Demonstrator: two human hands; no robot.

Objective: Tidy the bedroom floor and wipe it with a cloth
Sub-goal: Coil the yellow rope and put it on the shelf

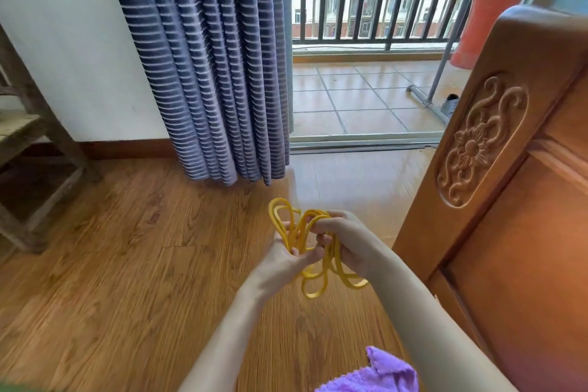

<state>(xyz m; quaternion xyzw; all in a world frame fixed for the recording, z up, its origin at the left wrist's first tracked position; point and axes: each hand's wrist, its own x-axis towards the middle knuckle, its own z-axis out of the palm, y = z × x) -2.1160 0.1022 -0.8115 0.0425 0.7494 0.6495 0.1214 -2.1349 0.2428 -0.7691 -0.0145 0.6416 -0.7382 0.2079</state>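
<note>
Two hands, the left hand (280, 259) and right hand (345, 240), share one yellow cord bundle (305, 239) at centre, with one purple cloth (380, 372) at five o'clock, one striped curtain (206, 57) at twelve and one carved wooden bed end (496, 153) at three.

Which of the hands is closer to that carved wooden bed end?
The right. The right hand grips the yellow cord just beside the carved bed end; the left hand holds the same bundle on the far side, toward the open floor.
</note>
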